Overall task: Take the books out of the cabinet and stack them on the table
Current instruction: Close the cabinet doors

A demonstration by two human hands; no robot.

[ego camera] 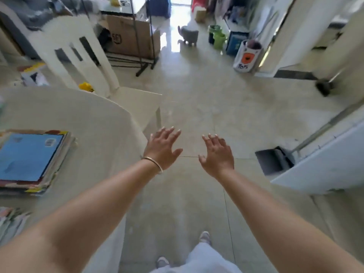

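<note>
A stack of books (32, 160) lies flat near the left edge of the white surface (94, 123), topped by a thin blue-covered book (29, 156). Its edges are uneven, with covers of different sizes jutting out at the near side. A second, blurred pile of books (9, 219) sits at the near left corner. The books look like thin, large-format paperbacks: light singly, floppy, with glossy covers likely to slide on one another. A handful is best gripped at the spine side with the other palm underneath, so nothing fans out or slips.

Both arms reach forward over the tiled floor (197, 107), away from the surface. The left hand (162, 148), a bangle (153, 163) at its wrist, has its fingers spread wide and holds nothing. The right hand (217, 154) is likewise splayed, palm down, empty and touching nothing. A white open door panel (323, 164) at the right may belong to the cabinet; its inside is out of view, so any books left there cannot be seen. A white chair (82, 56) stands beyond the surface's far edge.
</note>
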